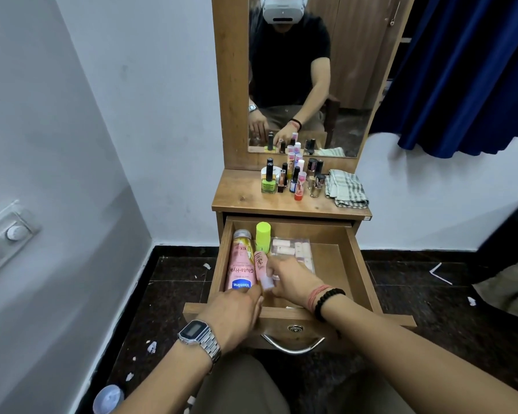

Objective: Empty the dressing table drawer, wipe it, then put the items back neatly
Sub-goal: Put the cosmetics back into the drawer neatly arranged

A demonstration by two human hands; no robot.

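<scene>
Left wrist: silver metal-link digital watch (198,336). Right wrist: black bead bracelet (326,301) beside pink-red thread band (315,295). Bare forearms; olive-brown trousers (237,389).

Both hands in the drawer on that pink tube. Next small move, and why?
Probably lay the pink tube flat beside the Vaseline bottle and let go. The right hand pinches it, the left hand steadies its end, and the small bottles on the tabletop are not yet back.
</scene>
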